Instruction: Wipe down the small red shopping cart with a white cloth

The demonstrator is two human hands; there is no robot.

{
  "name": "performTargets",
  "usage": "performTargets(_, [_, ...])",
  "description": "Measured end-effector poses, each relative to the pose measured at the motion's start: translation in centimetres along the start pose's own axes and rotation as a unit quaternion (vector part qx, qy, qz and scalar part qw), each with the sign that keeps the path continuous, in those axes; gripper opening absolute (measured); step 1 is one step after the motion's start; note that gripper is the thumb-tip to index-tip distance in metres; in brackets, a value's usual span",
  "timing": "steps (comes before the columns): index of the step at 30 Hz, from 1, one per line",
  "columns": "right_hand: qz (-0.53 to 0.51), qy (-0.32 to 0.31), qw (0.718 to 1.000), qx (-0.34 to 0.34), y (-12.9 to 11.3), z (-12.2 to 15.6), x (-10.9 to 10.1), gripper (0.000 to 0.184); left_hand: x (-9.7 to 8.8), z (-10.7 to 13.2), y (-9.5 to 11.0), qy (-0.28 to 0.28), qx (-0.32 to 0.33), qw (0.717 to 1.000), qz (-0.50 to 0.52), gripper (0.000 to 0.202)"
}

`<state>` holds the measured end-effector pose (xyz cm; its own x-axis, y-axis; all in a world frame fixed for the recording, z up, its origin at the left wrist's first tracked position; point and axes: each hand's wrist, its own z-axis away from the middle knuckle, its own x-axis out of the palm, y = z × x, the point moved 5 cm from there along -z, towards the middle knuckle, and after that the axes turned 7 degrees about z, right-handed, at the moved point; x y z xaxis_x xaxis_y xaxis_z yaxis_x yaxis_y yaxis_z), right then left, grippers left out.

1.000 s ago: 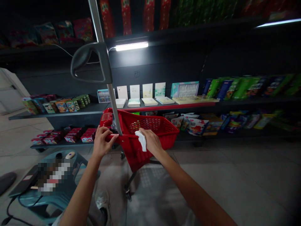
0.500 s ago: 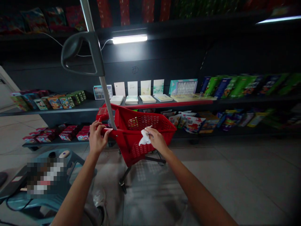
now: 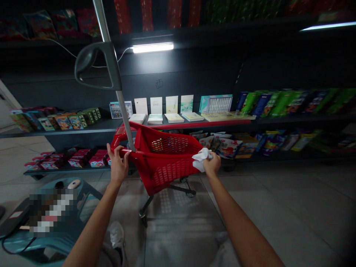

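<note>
Right hand (image 3: 213, 163) has slid to the three-o'clock end of the red shopping cart (image 3: 164, 157), pinching a white tissue (image 3: 200, 157); at nine, left hand (image 3: 118, 167) pinches the handle (image 3: 118, 138), likely steadying it.

left hand (image 3: 119, 167): holding red cart (image 3: 164, 161) | right hand (image 3: 213, 164): clutching white cloth (image 3: 200, 160)
</note>
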<state>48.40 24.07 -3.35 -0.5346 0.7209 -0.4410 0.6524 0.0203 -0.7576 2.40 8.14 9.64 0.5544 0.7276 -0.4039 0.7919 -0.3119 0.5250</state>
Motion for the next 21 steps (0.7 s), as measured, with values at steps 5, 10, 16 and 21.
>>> performTargets(5, [-0.058, 0.087, 0.988, 0.117, 0.6, 2.4, 1.5, 0.039, 0.2, -0.2, -0.4, 0.008, -0.015, 1.000, 0.017, 0.035])
performTargets(10, [-0.126, 0.022, 0.971, 0.201, -0.1, 7.7, 5.6, 0.034, 0.5, -0.1, -0.1, 0.017, -0.008, 1.000, 0.025, 0.032])
performTargets(16, [-0.181, -0.085, 0.979, 0.030, -9.9, 15.5, 7.4, 0.027, 0.9, 0.2, 0.0, 0.022, -0.015, 0.999, 0.030, 0.034])
performTargets(21, [-0.207, -0.179, 0.941, -0.201, -19.9, 20.6, 5.4, 0.026, 0.9, 0.7, 0.4, 0.023, -0.059, 0.998, 0.009, 0.041])
